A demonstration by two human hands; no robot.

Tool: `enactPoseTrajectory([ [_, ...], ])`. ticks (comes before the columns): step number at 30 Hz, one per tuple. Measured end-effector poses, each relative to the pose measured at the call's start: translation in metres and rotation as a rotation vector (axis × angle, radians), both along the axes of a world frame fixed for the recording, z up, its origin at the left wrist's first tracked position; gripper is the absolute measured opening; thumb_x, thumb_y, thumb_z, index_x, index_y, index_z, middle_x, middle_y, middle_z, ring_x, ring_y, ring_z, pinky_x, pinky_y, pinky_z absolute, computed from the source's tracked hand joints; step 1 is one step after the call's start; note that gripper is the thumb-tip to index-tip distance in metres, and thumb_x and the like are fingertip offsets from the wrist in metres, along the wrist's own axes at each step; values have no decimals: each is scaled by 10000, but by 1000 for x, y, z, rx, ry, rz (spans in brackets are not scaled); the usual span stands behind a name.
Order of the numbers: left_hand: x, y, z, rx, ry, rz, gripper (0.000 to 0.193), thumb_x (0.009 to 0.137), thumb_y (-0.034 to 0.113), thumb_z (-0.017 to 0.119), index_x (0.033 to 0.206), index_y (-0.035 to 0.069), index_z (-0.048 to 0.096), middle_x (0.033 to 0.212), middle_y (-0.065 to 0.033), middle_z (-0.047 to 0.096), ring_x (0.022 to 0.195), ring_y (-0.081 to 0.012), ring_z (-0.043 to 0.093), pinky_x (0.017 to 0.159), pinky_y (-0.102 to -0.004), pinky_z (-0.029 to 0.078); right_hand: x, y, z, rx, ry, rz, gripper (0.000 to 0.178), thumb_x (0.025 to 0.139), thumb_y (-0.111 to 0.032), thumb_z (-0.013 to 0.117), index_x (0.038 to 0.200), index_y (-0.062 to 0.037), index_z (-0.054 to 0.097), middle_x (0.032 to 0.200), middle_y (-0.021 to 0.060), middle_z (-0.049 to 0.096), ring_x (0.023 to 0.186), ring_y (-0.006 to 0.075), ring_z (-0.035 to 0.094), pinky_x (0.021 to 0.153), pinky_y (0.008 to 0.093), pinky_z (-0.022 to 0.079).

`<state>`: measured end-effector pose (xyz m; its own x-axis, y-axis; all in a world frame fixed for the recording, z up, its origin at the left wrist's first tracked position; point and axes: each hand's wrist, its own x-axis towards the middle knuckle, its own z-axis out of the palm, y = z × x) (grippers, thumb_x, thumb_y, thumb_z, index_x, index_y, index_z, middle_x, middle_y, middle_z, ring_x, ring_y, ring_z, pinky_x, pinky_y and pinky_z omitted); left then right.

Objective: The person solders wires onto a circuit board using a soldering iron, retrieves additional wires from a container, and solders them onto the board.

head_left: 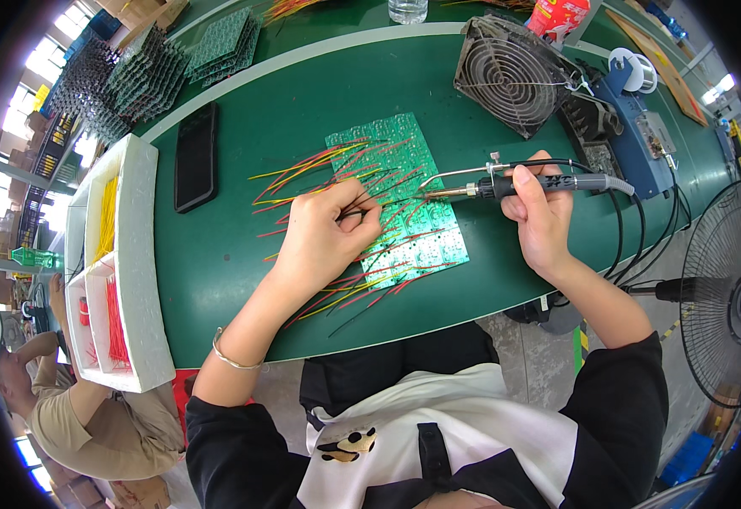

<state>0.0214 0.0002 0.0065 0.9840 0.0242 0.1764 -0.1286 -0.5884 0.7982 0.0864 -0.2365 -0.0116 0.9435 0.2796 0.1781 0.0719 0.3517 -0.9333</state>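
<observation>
A panel of green circuit boards (448, 246) lies on the bench in front of me, with red, yellow and black wires (290, 174) fanning out over its left side. My left hand (324, 229) is closed in a pinch over the panel, holding a thin dark wire (352, 209) whose end points toward the boards. My right hand (542, 216) grips a soldering iron (587, 181) from the right. A thin metal feed tube (459, 172) is clamped to the iron. The iron's tip is over the panel, close to the left fingertips; whether it touches a joint is too small to tell.
A white foam tray (143, 280) of yellow and red wires stands left, near a black phone (196, 159). Behind are stacked boards (225, 44) and a square fan (510, 75). A blue soldering station (637, 119), trailing cables and a larger fan (731, 297) are right. Another person (99, 424) sits left.
</observation>
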Motion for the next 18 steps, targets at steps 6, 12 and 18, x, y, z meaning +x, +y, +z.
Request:
enactPoseTrajectory([
  [6,1,-1,0,4,-6,1,67,712,1,603,671,-10,550,486,21,377,490,-22,297,453,-195,293,1,0,-1,-2,-40,-18,126,900,-137,491,807,-75,432,677,-28,407,501,16,294,460,187,250],
  [12,1,0,0,11,-19,-2,68,717,7,601,673,-8,552,484,17,382,487,-23,301,447,-202,293,1,0,1,51,-13,-38,127,888,-133,511,804,-79,432,668,-33,410,498,8,297,450,181,256],
  [18,-2,17,23,53,62,7,82,782,68,610,809,-5,585,550,43,413,515,-10,322,458,-194,272,1,1,7,29,-40,-80,146,893,-160,493,791,-94,414,647,-30,408,485,14,290,457,191,236],
])
